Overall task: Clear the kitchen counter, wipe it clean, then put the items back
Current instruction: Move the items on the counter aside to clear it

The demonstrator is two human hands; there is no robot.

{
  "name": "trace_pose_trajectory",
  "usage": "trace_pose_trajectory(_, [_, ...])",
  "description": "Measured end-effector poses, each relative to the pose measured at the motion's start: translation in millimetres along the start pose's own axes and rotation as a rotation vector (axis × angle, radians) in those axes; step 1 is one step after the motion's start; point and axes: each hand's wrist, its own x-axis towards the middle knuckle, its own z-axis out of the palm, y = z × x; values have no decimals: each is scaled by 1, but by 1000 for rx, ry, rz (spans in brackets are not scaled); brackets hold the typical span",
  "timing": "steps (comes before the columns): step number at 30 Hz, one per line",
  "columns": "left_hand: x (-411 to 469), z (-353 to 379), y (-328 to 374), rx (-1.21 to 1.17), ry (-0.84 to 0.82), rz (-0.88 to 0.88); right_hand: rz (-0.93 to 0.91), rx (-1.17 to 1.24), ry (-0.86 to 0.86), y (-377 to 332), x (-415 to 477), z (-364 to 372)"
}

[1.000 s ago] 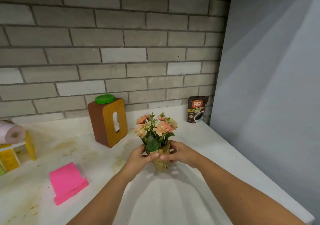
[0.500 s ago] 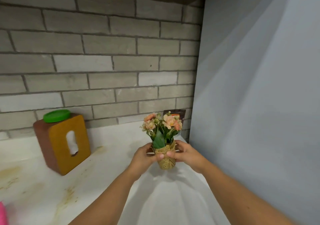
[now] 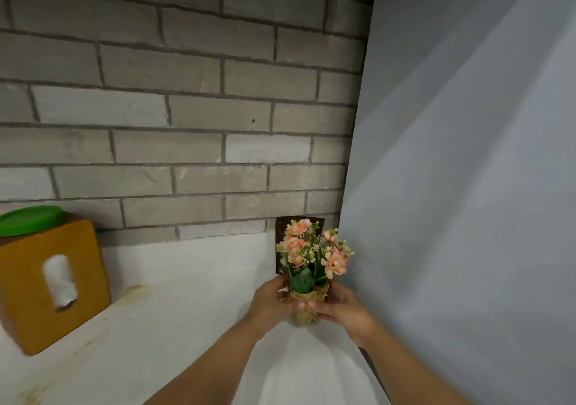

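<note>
Both the left hand (image 3: 269, 303) and right hand (image 3: 341, 309) grasp the burlap-wrapped pot of peach flowers (image 3: 307, 311) just in front of the dark brown pouch (image 3: 282, 226); the stained white worktop (image 3: 174, 317) suggests clearing is underway, next needing an upright lift away.

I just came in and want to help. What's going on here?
A person grips a small pot of pink flowers by its burlap base with the left hand and right hand, at the back right corner of the white counter, in front of a brown pouch. Whether the pot is set down is unclear. A wooden tissue box with a green lid stands at the left, with yellowish stains nearby.
</note>
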Motion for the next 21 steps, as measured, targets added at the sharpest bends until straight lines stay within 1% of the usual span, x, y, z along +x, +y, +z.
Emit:
trace_pose_trajectory(4, [23, 4, -6, -10, 22, 31, -42, 27, 23, 9, 23, -9])
trace_pose_trajectory(10, [49, 3, -12, -10, 36, 28, -70, 41, 20, 20, 52, -15])
trace_pose_trajectory(21, [63, 9, -25, -1, 32, 23, -79, 45, 12, 33, 65, -21])
